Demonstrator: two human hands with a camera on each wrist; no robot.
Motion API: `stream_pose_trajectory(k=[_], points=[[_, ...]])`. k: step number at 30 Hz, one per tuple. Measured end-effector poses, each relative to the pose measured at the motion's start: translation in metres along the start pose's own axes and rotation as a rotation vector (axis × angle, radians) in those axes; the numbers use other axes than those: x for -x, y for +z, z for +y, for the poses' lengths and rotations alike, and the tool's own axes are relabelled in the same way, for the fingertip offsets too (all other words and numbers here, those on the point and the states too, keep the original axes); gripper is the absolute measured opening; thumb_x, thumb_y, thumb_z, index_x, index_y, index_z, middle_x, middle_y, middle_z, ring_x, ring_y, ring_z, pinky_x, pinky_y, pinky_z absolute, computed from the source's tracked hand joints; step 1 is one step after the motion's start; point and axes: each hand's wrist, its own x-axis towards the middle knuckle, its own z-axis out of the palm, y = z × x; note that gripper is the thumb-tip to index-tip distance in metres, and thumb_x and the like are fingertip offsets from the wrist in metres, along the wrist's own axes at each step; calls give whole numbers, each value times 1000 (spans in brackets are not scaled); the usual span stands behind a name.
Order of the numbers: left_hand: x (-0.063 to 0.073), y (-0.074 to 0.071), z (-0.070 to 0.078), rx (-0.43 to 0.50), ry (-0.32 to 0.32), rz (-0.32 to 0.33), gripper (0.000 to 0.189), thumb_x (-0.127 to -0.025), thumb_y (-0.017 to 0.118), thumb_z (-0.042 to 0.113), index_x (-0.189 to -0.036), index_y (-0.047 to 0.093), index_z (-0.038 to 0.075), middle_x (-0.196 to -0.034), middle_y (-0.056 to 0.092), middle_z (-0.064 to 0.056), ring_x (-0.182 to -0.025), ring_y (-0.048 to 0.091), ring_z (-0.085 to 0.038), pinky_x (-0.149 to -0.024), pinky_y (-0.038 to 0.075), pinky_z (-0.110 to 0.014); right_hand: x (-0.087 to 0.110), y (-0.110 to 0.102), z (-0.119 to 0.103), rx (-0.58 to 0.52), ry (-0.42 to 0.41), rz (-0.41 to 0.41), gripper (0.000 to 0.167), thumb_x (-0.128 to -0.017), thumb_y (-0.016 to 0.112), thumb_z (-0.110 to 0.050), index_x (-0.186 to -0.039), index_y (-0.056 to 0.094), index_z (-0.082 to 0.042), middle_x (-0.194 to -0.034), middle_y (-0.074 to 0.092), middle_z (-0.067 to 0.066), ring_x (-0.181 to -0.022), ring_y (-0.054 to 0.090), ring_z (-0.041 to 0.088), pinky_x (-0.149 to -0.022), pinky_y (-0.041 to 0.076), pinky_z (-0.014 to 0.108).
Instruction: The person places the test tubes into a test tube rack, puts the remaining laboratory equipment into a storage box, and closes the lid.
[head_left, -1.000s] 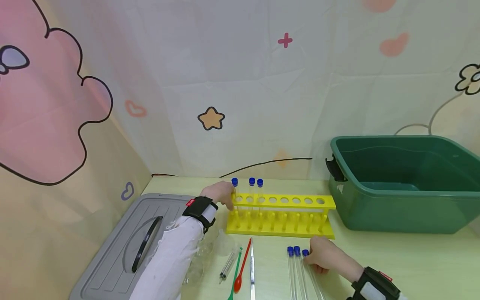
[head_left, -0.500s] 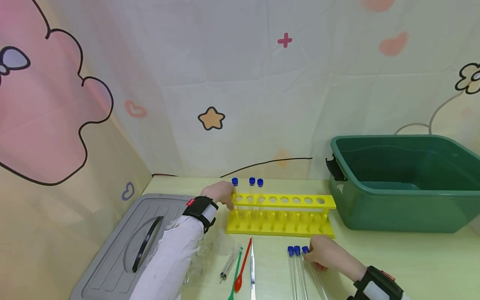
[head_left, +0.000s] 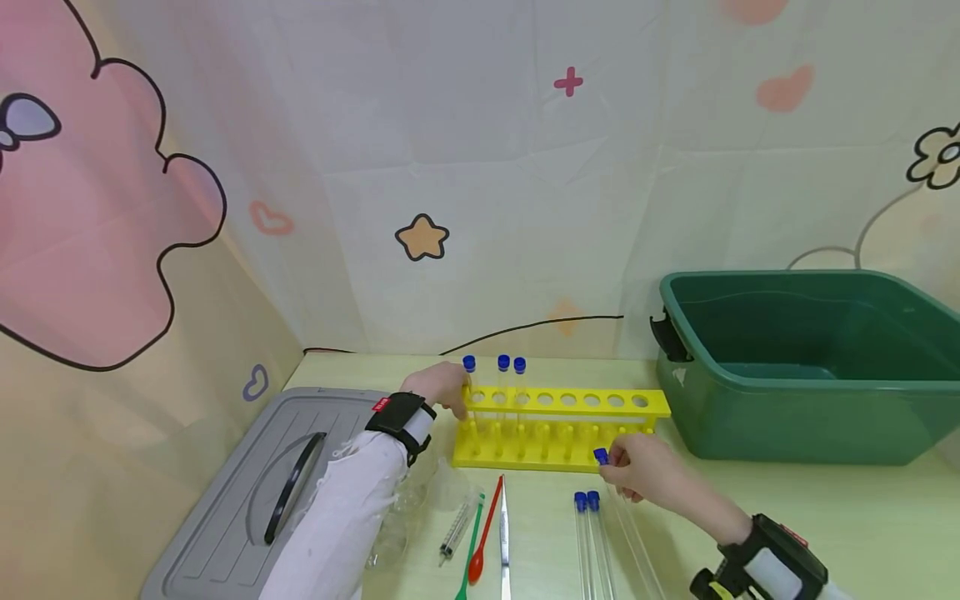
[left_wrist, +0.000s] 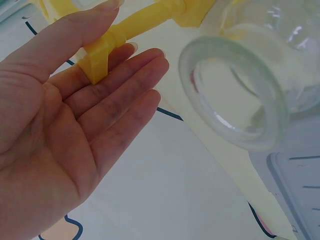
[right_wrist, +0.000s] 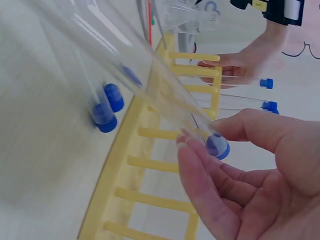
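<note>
My left hand (head_left: 437, 387) holds the left end of the yellow test tube rack (head_left: 555, 462); in the left wrist view its thumb and index finger pinch the rack's end piece (left_wrist: 95, 60). Several blue-capped tubes stand upright at the rack's left side, the nearest tube cap (head_left: 469, 363) beside that hand. In front of the rack, my right hand (head_left: 648, 471) pinches a clear glass test tube (head_left: 632, 533) just below its blue cap (head_left: 601, 456). The tube slants, cap end raised. Left of it, two more capped test tubes (head_left: 593, 542) lie side by side on the table.
A syringe (head_left: 453, 531), a green stirrer (head_left: 472, 546), a red spoon (head_left: 476, 567) and a slim metal tool (head_left: 505, 533) lie front centre. Clear glassware (head_left: 405, 500) stands by the left forearm. A grey lid (head_left: 217, 533) lies left, a green bin (head_left: 810, 425) stands right.
My right hand has lifted the cap end of the third test tube off the table and moved it up toward the rack. The left hand stays on the rack.
</note>
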Motion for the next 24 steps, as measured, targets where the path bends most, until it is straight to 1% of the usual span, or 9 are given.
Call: stream_pose_trajectory(k=[5, 9, 14, 17, 21, 24], points=[[0, 0, 0, -4, 2, 2, 34, -73, 77, 19, -102, 62, 9, -74, 56, -3, -82, 58, -24, -61, 42, -31, -2, -11, -8, -48, -71, 44, 12, -84, 63, -8, -77, 54, -4, -61, 51, 2, -51, 49, 16, -50, 45, 28], [-1, 0, 0, -4, -7, 1, 32, -73, 77, 20, -99, 62, 9, -73, 56, -3, -78, 57, -22, -60, 42, -31, -3, -19, -15, -35, -140, 116, 10, -84, 63, -8, -82, 55, -3, -65, 51, 1, -54, 49, 16, -50, 45, 27], [-2, 0, 0, -3, -10, -2, 34, -72, 77, 21, -101, 62, 10, -73, 56, -3, -71, 53, -19, -61, 42, -30, -7, -25, -23, -20, -215, 265, 12, -83, 65, -9, -88, 57, -1, -70, 53, 0, -62, 49, 16, -53, 45, 25], [-2, 0, -1, -3, -6, -2, 34, -72, 77, 21, -101, 62, 10, -73, 56, -3, -69, 52, -18, -61, 42, -30, -11, -28, -27, -49, -275, 349, 13, -84, 64, -10, -91, 57, 0, -72, 54, 1, -63, 50, 16, -54, 45, 25], [-2, 0, -1, -3, 0, 0, 34, -72, 77, 20, -101, 62, 10, -73, 56, -3, -69, 52, -18, -61, 42, -31, -16, -32, -35, -87, -357, 435, 14, -86, 62, -11, -93, 57, -1, -74, 55, 1, -64, 52, 15, -55, 44, 25], [-2, 1, -1, 0, -2, -1, 33, -72, 77, 20, -100, 62, 10, -73, 56, -3, -69, 52, -18, -60, 42, -31, -21, -35, -41, -91, -402, 486, 14, -86, 62, -11, -94, 57, 0, -74, 56, 1, -64, 54, 14, -57, 45, 25]])
